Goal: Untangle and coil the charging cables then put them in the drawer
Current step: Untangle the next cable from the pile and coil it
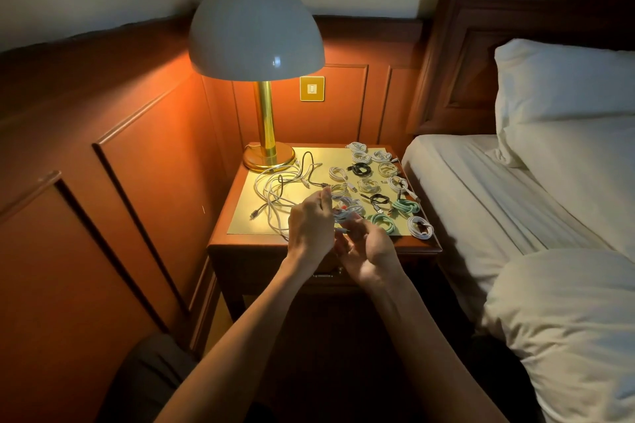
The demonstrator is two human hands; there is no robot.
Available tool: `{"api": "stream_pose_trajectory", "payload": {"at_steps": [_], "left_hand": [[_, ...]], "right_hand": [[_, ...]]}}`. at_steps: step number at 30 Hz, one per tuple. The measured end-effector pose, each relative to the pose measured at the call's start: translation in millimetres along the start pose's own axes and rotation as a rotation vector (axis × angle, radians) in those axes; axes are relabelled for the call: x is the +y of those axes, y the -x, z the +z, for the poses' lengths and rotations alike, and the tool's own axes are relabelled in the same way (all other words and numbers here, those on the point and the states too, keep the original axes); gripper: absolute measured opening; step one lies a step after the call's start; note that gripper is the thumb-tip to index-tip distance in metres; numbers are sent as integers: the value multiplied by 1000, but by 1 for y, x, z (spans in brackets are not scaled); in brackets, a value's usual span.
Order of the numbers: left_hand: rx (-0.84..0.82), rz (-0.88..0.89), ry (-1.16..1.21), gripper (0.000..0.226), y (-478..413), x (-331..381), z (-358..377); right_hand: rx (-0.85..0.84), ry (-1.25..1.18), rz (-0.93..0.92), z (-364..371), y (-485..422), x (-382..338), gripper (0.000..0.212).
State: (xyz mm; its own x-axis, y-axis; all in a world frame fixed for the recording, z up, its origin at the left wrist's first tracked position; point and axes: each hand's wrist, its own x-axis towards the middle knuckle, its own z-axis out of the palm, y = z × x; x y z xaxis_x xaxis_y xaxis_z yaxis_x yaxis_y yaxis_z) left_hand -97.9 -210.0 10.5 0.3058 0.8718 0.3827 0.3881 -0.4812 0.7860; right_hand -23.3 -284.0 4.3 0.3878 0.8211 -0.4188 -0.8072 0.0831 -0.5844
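1. Head view: many coiled charging cables (pixel 378 178), white, black and teal, lie in rows on the wooden bedside table (pixel 240 240), right of the brass dome-shaded lamp (pixel 256 31).
2. A loose tangle of white and black cables (pixel 278 189) lies just in front of the lamp, not yet sorted.
3. Nearer the viewer than the lamp, the left hand (pixel 311 227) pinches a half-wound white cable (pixel 347 211). The right hand (pixel 367 247) curls round its tail.
4. The drawer (pixel 323 274) below looks closed, so stowing is probably all still to do.

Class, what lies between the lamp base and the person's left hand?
A loose tangle of white and black cables, shown in the head view.
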Motion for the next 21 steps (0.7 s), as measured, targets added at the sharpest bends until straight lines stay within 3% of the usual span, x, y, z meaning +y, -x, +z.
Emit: {"api": "stream_pose_trajectory", "payload": {"at_steps": [4, 8, 11, 13, 18, 21], "left_hand": [[53, 143, -56, 36, 1, -6, 1], [-25, 84, 48, 36, 0, -10, 1], [-35, 66, 43, 36, 1, -15, 3], [-29, 84, -15, 34, 0, -18, 7], [28, 13, -27, 34, -8, -19, 11], [75, -92, 2, 38, -22, -21, 3]], "right_hand": [[-33, 122, -6, 10, 4, -4, 32], [96, 351, -74, 14, 2, -3, 32], [118, 531, -135, 14, 9, -7, 18], [152, 741, -159, 15, 10, -6, 20], [249, 1567, -323, 15, 3, 3, 37], [134, 1691, -373, 16, 13, 6, 41]]}}
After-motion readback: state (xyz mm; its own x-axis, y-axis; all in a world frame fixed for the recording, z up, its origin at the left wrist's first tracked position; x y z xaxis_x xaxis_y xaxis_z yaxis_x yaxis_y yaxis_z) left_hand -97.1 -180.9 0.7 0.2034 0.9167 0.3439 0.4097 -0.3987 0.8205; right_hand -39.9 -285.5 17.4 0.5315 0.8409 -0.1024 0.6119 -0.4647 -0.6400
